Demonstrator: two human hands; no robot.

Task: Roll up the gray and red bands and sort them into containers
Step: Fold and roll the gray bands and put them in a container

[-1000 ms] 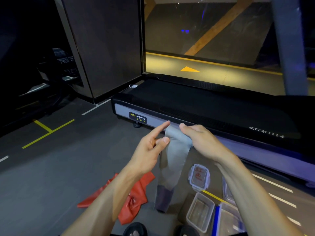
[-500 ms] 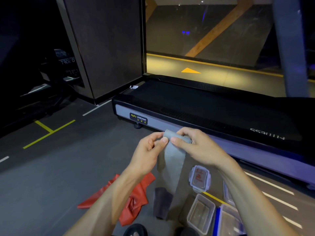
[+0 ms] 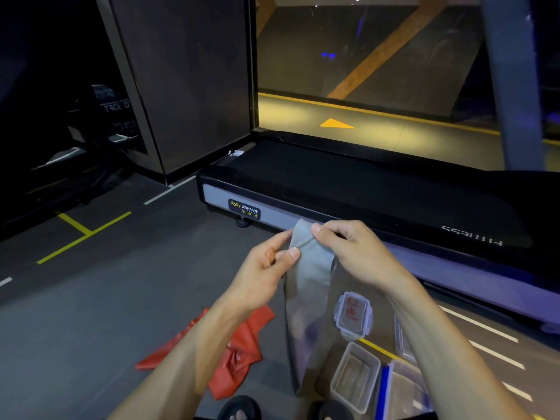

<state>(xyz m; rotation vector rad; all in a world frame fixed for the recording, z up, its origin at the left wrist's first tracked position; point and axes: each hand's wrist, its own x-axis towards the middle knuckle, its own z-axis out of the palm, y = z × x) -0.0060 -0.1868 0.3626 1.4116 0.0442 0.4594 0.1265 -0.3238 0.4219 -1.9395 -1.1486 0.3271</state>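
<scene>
Both hands now pinch the gray band's top edge, ready to start the roll.

Nearest, an open tub [image 3: 353,375] and a lidded tub [image 3: 352,315] sit on the floor at right, both without bands; the red band [image 3: 239,356] lies crumpled on the floor at left, untouched. Above them the gray band [image 3: 309,286] hangs from its top end, its lower part blurred. A second ago the left hand [image 3: 266,268] was spread open with a finger pointing; now its thumb and fingers close on the top corner, and the right hand [image 3: 354,253] curls its fingers over the same edge. Rolling looks about to begin. Beyond stands a treadmill [image 3: 394,195].
</scene>
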